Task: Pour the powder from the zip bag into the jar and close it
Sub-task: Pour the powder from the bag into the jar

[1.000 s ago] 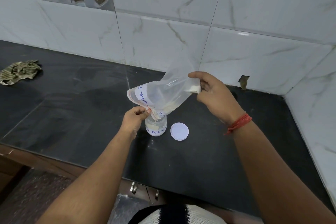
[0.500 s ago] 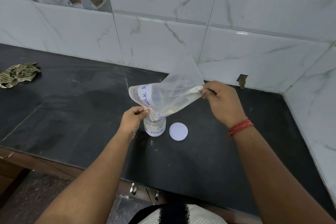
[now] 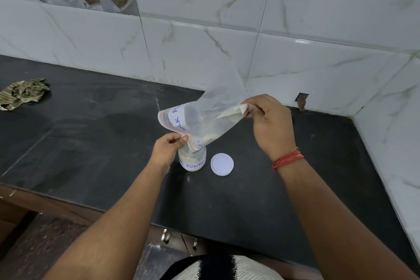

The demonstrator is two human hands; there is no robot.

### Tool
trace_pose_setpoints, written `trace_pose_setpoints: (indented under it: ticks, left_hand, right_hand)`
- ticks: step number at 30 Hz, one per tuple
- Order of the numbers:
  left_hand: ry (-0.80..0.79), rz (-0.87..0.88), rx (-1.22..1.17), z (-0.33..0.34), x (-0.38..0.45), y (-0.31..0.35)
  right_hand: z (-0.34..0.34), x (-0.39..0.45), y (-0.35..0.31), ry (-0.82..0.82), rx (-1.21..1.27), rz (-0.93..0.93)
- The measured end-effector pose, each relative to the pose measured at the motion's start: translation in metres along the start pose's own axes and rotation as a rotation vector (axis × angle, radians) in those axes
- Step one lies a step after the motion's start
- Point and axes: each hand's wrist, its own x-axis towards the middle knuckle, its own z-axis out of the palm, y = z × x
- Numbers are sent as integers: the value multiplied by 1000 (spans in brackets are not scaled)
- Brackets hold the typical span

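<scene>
A clear zip bag [image 3: 204, 120] with a white label and pale powder inside hangs tilted, its open mouth down over a small clear jar [image 3: 192, 159] labelled in blue. The jar stands on the black counter [image 3: 91, 143] with some powder in it. My left hand [image 3: 169, 148] pinches the bag's mouth edge just above the jar. At the right, my right hand [image 3: 270, 123] pinches the bag's raised bottom corner. A white round lid [image 3: 222, 164] lies flat on the counter just right of the jar.
A crumpled striped cloth [image 3: 22, 93] lies at the counter's far left. White marble tile walls [image 3: 227, 41] close the back and right side. The counter's front edge runs above a drawer with metal handles [image 3: 167, 235].
My right hand has lowered and shifted slightly, keeping the bag's bottom corner raised. The bag stays tilted over the jar, and my left hand stays at its mouth.
</scene>
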Motion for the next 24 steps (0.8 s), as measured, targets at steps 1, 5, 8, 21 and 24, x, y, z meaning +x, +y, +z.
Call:
trace_pose_setpoints:
  ticks: [1, 5, 8, 21, 24]
  left_hand:
    - [-3, -5, 0, 0, 0, -1]
    - [-5, -2, 16, 0, 1, 1]
    - [-12, 8, 47, 1, 3, 3]
    - [-21, 2, 64, 4, 1, 3]
    - [-14, 2, 51, 5, 0, 3]
  right_hand:
    - [1, 0, -1, 25, -2, 3]
    - [4, 0, -5, 9, -10, 6]
    - [-1, 1, -8, 54, -31, -14]
    - [1, -5, -11, 58, 14, -37]
    - [-3, -3, -12, 61, 33, -31]
